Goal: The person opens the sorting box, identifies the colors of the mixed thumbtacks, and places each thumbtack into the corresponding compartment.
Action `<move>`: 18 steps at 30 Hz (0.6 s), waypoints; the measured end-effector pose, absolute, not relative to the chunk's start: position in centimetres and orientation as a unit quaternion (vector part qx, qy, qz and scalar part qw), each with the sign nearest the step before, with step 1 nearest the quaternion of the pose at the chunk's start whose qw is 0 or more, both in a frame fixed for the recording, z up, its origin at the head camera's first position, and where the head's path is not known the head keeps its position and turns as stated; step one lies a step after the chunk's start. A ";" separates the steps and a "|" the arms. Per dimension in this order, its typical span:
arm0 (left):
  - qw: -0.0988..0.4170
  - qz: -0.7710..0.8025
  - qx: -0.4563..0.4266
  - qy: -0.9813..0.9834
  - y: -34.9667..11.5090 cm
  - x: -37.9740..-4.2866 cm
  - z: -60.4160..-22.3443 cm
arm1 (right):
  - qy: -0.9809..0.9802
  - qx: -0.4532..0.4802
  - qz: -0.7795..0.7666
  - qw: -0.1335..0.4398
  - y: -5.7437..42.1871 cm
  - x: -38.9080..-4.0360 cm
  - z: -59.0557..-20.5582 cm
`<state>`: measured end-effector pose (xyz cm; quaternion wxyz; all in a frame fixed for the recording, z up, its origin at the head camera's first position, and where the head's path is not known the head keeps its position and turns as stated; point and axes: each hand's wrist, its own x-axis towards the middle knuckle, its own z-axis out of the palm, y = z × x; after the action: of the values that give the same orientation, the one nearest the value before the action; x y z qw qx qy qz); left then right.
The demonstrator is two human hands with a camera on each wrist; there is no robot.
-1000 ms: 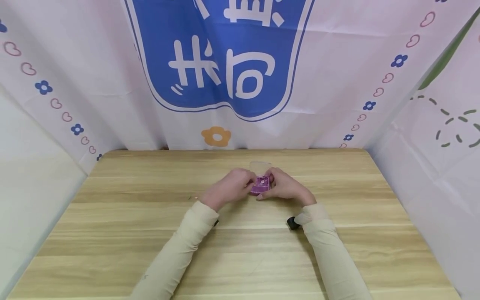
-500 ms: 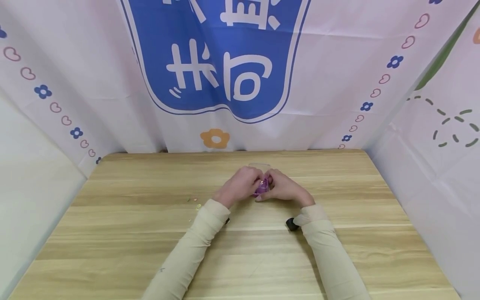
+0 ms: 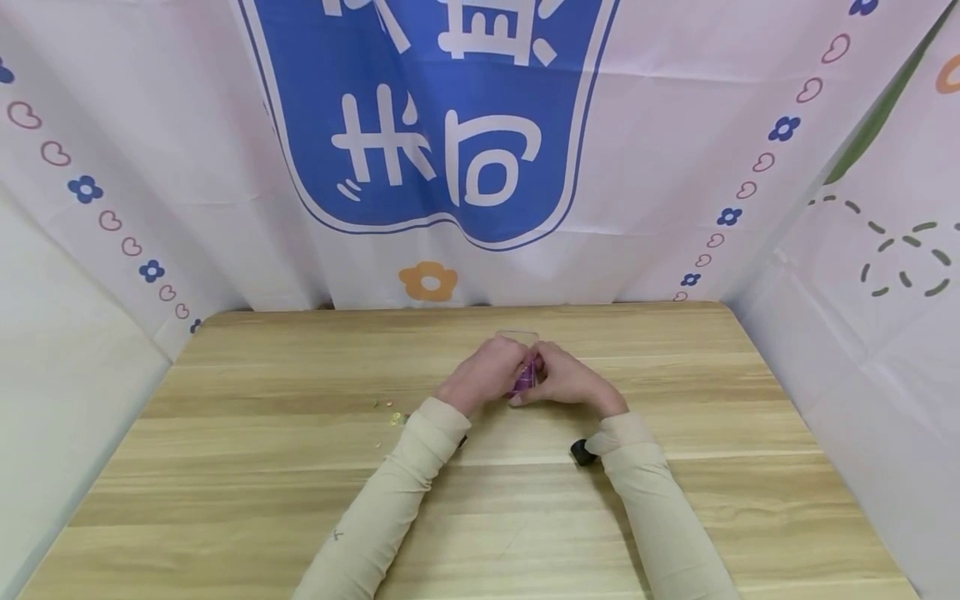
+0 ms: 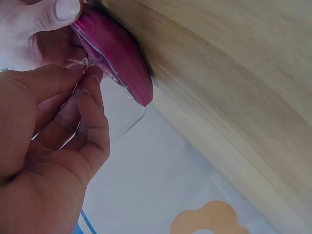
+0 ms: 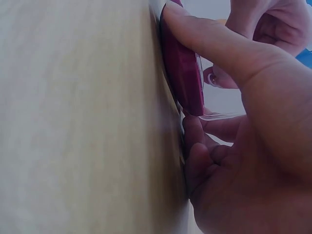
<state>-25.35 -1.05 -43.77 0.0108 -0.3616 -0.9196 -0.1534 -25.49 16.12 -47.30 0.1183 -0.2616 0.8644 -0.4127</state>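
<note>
A small purple box [image 3: 523, 382] with a raised clear lid [image 3: 517, 334] stands toward the back of the wooden table. My right hand [image 3: 573, 379] grips the box from the right, its thumb along the near side and its fingers at the far side. Over the open box is my left hand [image 3: 491, 371], pinching a tiny gold ring [image 4: 85, 65] between thumb and forefinger. In the left wrist view the ring is right at the mouth of the box [image 4: 119, 53]. The left fingers hide much of the box's inside in the head view.
Several tiny yellowish and pinkish pieces [image 3: 397, 418] lie on the table [image 3: 262, 467] by the left forearm. A black wrist camera [image 3: 582, 452] sits under the right cuff. A printed white curtain [image 3: 645, 150] hangs behind the table's back edge.
My left hand has moved right, in over the box, and now covers more of it. Its forearm's shift uncovers more tiny pieces on the table. My right hand keeps its grip.
</note>
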 end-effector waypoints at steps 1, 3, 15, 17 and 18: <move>0.012 -0.153 -0.364 -0.919 -1.0 -25.3 -43.7 | 0.864 -0.263 -0.413 0.118 16.1 -25.5 -47.3; 0.013 -0.154 -0.367 -0.917 -1.0 -25.3 -43.7 | 0.866 -0.263 -0.410 0.117 16.1 -25.4 -47.3; 0.009 -0.181 -0.381 -0.907 -1.2 -25.3 -43.8 | 0.873 -0.259 -0.397 0.113 16.0 -25.6 -47.4; 0.010 -0.182 -0.381 -0.907 -1.3 -25.2 -43.6 | 0.875 -0.257 -0.395 0.112 16.1 -25.6 -47.4; 0.010 -0.181 -0.380 -0.907 -1.3 -25.2 -43.6 | 0.876 -0.256 -0.393 0.111 16.1 -25.6 -47.4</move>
<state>-25.23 -1.34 -43.60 0.0099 -0.3804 -0.9069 -0.1808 -25.63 16.07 -47.39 0.1110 -0.2562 0.8760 -0.3933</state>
